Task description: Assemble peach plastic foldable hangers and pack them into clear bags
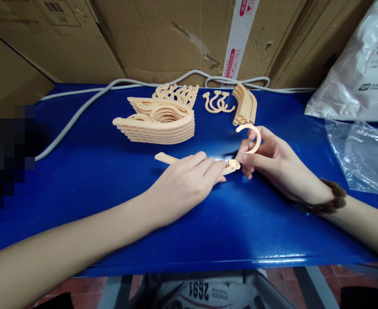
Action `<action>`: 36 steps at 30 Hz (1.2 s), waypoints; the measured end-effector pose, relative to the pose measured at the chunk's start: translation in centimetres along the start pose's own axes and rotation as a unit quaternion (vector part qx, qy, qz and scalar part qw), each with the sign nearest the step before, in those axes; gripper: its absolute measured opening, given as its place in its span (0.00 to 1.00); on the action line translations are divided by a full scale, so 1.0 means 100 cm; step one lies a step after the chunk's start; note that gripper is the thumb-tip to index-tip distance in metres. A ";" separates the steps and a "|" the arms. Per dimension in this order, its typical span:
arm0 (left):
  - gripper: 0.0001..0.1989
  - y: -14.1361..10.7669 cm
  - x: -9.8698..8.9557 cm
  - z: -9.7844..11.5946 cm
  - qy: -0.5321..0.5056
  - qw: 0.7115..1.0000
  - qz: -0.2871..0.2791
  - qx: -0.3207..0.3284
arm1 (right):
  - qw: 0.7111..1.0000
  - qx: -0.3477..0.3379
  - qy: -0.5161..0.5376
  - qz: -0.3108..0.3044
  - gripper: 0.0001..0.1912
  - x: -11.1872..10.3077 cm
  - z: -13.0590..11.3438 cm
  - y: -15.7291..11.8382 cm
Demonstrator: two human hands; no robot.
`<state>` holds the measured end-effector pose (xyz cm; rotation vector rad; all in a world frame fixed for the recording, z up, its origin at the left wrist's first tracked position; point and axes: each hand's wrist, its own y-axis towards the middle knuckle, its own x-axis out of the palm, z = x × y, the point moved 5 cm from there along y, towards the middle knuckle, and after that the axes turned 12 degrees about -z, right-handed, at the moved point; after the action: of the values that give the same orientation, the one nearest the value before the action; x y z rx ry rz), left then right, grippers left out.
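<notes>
My left hand (192, 180) is closed over a beige plastic hanger arm (165, 158), pressing it near the blue table top. One end of that arm sticks out to the left, and its rounded joint end (234, 165) shows past my fingertips. In my right hand (269, 159) a beige hanger hook (257, 139) is pinched between thumb and fingers, its curve upward. The hook's lower end sits close to the joint; my fingers hide whether they touch.
Behind my hands lie stacked hanger frames (163, 126), a group of hooks (176, 92), several loose hooks (217, 102) and stacked hanger arms (245, 105). A white cable (79, 113) crosses the back before cardboard boxes (176, 43). Plastic bags (353, 81) rest at right.
</notes>
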<state>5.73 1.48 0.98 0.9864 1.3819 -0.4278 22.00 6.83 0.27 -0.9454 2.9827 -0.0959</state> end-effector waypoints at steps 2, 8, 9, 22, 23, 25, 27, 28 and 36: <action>0.13 0.000 0.000 -0.002 -0.017 1.000 0.002 -0.008 | 1.000 -0.004 0.006 -0.005 0.23 0.000 -0.001 0.001; 0.12 -0.001 0.002 -0.006 -0.081 0.996 0.006 -0.039 | 0.998 0.011 0.059 -0.023 0.25 0.002 -0.004 0.003; 0.12 -0.002 0.002 -0.006 -0.089 0.995 0.004 -0.041 | 0.998 0.013 0.061 -0.025 0.26 0.002 -0.004 0.003; 0.12 -0.002 0.002 -0.005 -0.095 0.995 0.021 -0.021 | 0.997 0.015 0.057 -0.045 0.26 0.002 -0.003 0.001; 0.12 -0.002 0.002 -0.004 -0.094 0.995 0.023 -0.020 | 0.997 0.016 0.053 -0.048 0.26 0.002 -0.003 0.001; 0.12 -0.002 0.003 -0.004 -0.094 0.995 0.023 -0.019 | 0.997 0.013 0.044 -0.058 0.25 0.002 -0.004 0.002; 0.12 -0.002 0.003 -0.004 -0.091 0.995 0.021 -0.018 | 0.997 0.010 0.032 -0.064 0.25 0.002 -0.005 0.002; 0.13 -0.002 0.003 -0.004 -0.089 0.996 0.018 -0.018 | 0.998 0.008 0.026 -0.064 0.25 0.001 -0.006 0.002; 0.12 -0.001 0.001 -0.003 -0.059 0.998 0.026 -0.012 | 0.998 0.007 -0.003 -0.054 0.26 0.001 -0.006 0.000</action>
<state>5.50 1.71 0.90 0.9604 1.2493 -0.4231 21.90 6.81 0.82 -1.1041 2.9202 -0.1140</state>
